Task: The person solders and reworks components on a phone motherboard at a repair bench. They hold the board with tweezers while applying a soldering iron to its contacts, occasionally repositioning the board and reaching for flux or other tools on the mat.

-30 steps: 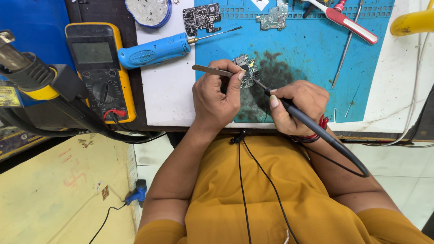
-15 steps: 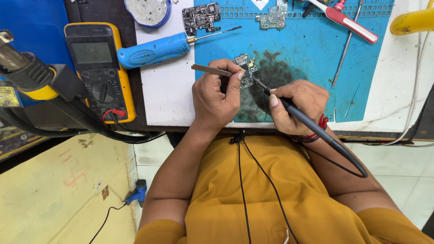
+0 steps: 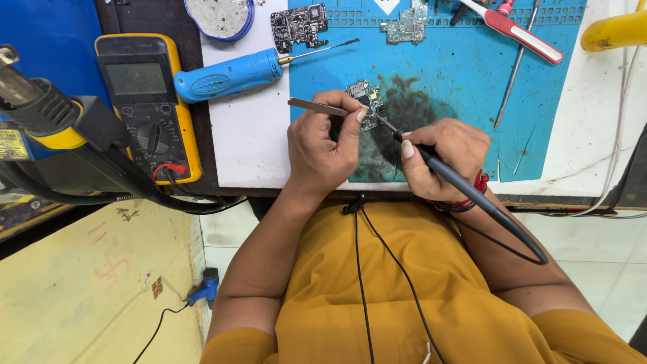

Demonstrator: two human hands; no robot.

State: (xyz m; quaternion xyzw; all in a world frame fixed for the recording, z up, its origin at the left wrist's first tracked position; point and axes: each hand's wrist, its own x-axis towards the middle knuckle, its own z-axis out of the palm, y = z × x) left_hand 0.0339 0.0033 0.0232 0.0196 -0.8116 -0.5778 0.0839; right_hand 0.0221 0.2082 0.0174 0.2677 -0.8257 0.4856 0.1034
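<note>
Head view of a repair bench. The left hand, fingers closed around metal tweezers, steadies a small circuit board lying on the blue work mat. The right hand, fingers wrapped pen-fashion on a black soldering iron, sets its tip at the board's right edge. Left of the mat lie a blue screwdriver and a yellow multimeter; two further circuit boards rest near the mat's top edge.
</note>
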